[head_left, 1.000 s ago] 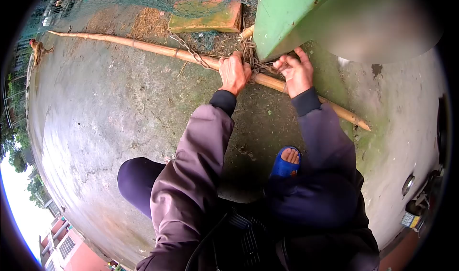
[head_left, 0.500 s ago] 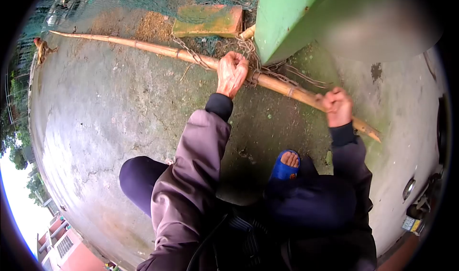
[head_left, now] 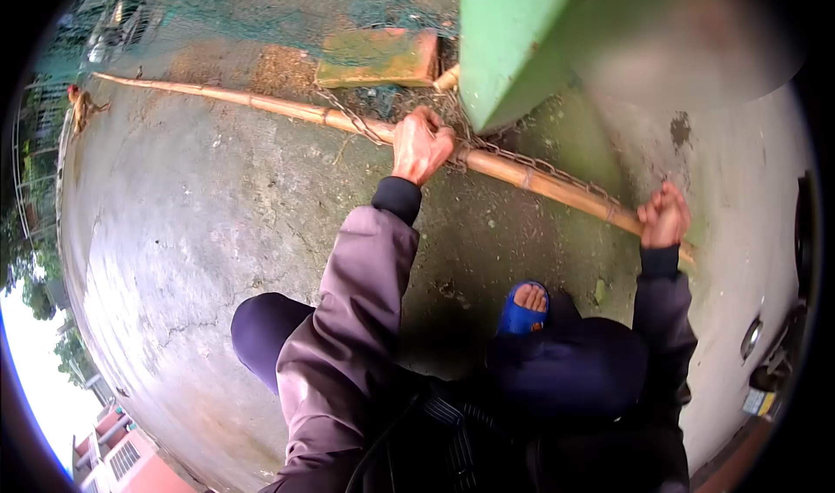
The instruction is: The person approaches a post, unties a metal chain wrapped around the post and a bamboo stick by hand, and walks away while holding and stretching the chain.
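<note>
The left hand (head_left: 422, 147) curled over the bamboo pole (head_left: 287, 108) on the ground (head_left: 235, 215), its hold hidden, while the right hand (head_left: 664, 216), well apart, seemed closed on the chain (head_left: 557, 173), a stretching step probably calling for steady tension.

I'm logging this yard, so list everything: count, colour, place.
bamboo pole: one, tan, across concrete
chain: uncounted, rusty brown, along pole
brick: one, orange, beyond pole
netting: uncounted, teal, upper left
panel: one, green, top centre
chicken: one, brown, far left
trees: several, green, left edge
building: one, pink, lower left
clutter: unclear, lower right
slipper: one, blue, on foot
trousers: one pair, navy, bottom
jacket: one, mauve, bottom
left hand: one, at pole
right hand: one, pole's right end
</note>
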`<state>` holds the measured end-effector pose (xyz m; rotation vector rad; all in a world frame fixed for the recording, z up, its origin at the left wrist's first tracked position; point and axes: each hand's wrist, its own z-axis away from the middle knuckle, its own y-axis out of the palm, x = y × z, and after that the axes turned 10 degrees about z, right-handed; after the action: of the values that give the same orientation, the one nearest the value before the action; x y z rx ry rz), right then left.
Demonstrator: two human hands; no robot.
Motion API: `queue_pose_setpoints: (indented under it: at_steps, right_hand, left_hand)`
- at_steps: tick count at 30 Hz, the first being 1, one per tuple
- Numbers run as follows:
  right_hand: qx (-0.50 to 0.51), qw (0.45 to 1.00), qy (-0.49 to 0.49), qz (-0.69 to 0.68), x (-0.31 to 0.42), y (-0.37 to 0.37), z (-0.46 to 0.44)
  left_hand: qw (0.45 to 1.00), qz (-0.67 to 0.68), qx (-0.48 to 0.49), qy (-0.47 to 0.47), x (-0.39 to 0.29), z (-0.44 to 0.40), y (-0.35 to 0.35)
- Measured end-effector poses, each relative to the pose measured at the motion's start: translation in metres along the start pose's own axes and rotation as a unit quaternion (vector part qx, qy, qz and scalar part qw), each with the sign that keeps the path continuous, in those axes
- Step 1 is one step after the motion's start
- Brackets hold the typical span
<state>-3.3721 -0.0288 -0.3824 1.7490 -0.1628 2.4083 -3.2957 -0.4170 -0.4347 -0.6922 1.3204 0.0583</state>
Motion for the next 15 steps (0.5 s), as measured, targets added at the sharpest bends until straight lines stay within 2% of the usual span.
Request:
queue_pose_setpoints:
  at_steps: [4,7,9,11,13,15]
  right_hand:
    - [0.049,0.998,-0.010,0.036,0.027,0.009,0.050]
    - [0.078,0.992,-0.025,0.091,0.046,0.025,0.087]
    - [0.165,0.983,-0.068,0.052,0.058,0.017,0.101]
    - [0.148,0.985,-0.059,0.062,0.071,0.010,0.122]
    - [0.137,0.981,-0.103,0.087,0.064,-0.001,0.123]
    - [0.111,0.986,-0.077,0.097,0.048,-0.008,0.109]
  left_hand:
    - [0.996,-0.068,0.044,0.034,0.011,-0.004,-0.009]
    - [0.996,-0.045,0.076,0.021,0.028,-0.005,-0.005]
    - [0.995,-0.063,0.071,0.034,0.031,-0.011,-0.002]
    - [0.993,-0.104,0.022,0.051,0.032,-0.010,-0.001]
    - [0.996,-0.078,0.013,0.052,0.033,-0.016,-0.003]
    - [0.996,-0.085,0.021,0.025,0.033,-0.011,-0.001]
